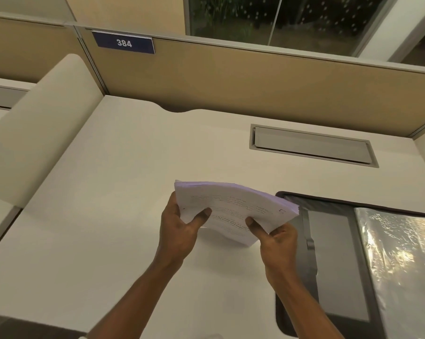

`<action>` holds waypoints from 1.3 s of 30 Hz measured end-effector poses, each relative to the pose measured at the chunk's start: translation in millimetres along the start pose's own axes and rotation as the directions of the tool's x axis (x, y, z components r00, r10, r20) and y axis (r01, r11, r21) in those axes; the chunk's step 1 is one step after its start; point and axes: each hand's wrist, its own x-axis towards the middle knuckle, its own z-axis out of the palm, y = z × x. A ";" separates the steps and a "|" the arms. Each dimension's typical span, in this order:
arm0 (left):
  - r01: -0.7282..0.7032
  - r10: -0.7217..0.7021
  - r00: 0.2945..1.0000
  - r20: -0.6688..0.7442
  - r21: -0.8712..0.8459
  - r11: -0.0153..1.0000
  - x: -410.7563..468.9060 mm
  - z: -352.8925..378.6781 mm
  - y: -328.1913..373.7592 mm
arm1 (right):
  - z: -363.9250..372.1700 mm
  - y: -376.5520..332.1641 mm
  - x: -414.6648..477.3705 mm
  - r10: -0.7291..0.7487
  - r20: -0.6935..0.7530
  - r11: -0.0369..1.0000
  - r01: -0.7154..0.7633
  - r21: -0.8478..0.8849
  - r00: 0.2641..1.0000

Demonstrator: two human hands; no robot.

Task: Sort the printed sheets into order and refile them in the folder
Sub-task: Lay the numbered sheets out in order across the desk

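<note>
Stack of printed sheets (233, 206): white, thick, bowed, held above white desk (123, 172) | left hand (179, 226), right hand (277, 238): each gripped a near corner | open black folder (333, 260): lay right.

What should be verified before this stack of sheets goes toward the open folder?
1. Left hand grip on the stack of printed sheets, thumb on top near the left edge: ok.
2. Right hand grip, thumb on top near the stack's lower right corner: ok.
3. Edges squared: the stack is bowed and its far edge looks fanned: not ok.
4. Page order: print too small to read: cannot tell.
5. Folder lying open on the desk to the right, plastic sleeves exposed: ok.
</note>
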 end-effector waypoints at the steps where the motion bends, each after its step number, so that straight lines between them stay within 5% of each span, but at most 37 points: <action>1: 0.006 -0.006 1.000 -0.004 0.013 1.000 0.5 -1.5 -2.4 | -0.7 1.4 0.4 -0.005 0.000 1.000 0.005 -0.010 1.000; 22: 0.128 -0.122 0.988 -0.093 0.069 0.989 5.8 5.4 -22.5 | 4.6 19.1 3.5 0.053 -0.025 0.995 -0.055 -0.082 0.998; 30: 0.074 -0.078 0.997 0.003 0.284 0.956 10.2 -4.0 -20.7 | -6.0 29.9 12.5 0.052 0.036 0.973 -0.043 -0.227 0.998; 36: 0.263 -0.345 0.934 0.091 0.478 0.838 11.5 -13.4 -49.4 | -25.6 56.8 18.1 0.202 0.097 0.898 -0.144 -0.417 0.975; 39: 0.243 -0.360 0.929 0.089 0.589 0.771 6.7 -11.6 -71.6 | -32.6 81.4 13.1 0.302 0.093 0.839 -0.217 -0.499 0.949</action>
